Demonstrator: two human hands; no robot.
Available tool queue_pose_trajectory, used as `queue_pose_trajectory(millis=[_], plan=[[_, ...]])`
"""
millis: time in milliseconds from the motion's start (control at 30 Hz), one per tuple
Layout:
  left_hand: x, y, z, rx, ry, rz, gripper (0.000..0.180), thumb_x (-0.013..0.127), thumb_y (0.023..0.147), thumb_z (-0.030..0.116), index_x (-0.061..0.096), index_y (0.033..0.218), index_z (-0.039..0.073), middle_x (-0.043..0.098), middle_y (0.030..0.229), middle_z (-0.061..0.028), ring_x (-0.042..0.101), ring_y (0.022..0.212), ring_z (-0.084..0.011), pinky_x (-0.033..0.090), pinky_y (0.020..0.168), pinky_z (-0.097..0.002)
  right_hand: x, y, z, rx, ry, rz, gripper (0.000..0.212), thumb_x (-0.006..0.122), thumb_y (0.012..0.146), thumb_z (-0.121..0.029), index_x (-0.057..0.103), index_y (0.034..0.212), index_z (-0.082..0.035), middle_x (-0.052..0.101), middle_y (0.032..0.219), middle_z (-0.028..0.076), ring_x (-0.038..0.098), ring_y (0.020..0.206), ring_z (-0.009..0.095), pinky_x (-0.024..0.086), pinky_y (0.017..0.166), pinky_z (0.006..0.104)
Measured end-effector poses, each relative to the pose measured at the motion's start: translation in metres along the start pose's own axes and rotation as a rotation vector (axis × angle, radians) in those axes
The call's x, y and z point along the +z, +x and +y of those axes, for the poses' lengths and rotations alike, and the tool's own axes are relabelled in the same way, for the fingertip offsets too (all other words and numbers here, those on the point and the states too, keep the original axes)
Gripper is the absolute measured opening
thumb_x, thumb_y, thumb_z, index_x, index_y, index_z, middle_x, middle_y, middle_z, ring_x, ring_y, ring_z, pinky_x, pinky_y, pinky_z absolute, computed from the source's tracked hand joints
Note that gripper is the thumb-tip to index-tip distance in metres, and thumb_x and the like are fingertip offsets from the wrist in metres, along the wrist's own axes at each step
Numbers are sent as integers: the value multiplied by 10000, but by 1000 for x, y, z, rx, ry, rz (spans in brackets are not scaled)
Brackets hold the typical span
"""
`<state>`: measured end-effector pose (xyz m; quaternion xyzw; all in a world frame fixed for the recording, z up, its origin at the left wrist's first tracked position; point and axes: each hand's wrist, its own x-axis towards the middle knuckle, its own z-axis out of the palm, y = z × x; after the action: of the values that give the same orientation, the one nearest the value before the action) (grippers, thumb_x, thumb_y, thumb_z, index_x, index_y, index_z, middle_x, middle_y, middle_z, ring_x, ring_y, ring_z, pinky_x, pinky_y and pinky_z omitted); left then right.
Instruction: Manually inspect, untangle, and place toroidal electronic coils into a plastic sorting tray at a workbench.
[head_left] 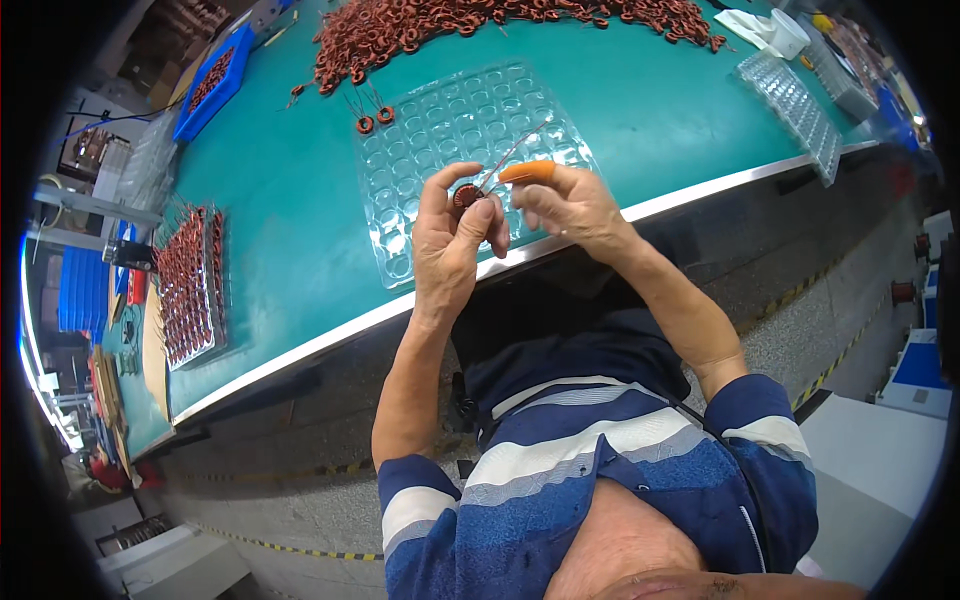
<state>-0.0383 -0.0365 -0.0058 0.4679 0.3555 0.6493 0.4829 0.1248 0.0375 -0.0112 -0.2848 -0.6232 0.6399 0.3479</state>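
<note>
Between the thumb and fingers of my left hand [455,225] sits a ring-shaped coil [466,195] wound with copper-red wire. A long wire lead rises from it toward the upper right. My right hand [570,205], an orange cover on one finger, is just right of the coil, its fingers bent close to the leads. Whether a lead is pinched in those fingers is too small to make out. Under both hands lies a clear plastic tray [415,165] with round pockets. Two finished-looking coils [374,119] with upright leads rest at its far left corner.
A big heap of red coils [420,30] covers the table's far side. On the left stand a blue bin [215,85] of coils and a stack of filled trays [190,285]. More clear trays [795,110] and a white cup [788,35] are at the right. The green table [290,250] has a pale front edge.
</note>
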Motion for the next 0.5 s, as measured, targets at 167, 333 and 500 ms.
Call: queue_pose_trajectory(millis=[167,333,500], plan=[[6,1,-2,43,267,9,214,531,970,96,509,1155,-9,545,720,-28,528,605,-87,435,533,-229,16,-4,-2,-259,-348,231,243,617,933,-215,691,958,15,625,709,64,560,599,100,442,523,266],[10,-6,8,111,561,62,174,552,940,43,548,1112,13,553,697,-23,538,609,-82,442,548,-227,17,-15,-17,-172,54,230,245,576,938,-182,684,857,23,584,621,36,499,507,81,384,461,225],[13,-16,1,38,380,-16,192,528,951,43,527,1137,-5,563,708,-28,554,621,-88,463,571,-234,8,-15,4,34,482,134,310,561,941,-244,679,836,23,539,600,6,448,484,65,335,438,206]])
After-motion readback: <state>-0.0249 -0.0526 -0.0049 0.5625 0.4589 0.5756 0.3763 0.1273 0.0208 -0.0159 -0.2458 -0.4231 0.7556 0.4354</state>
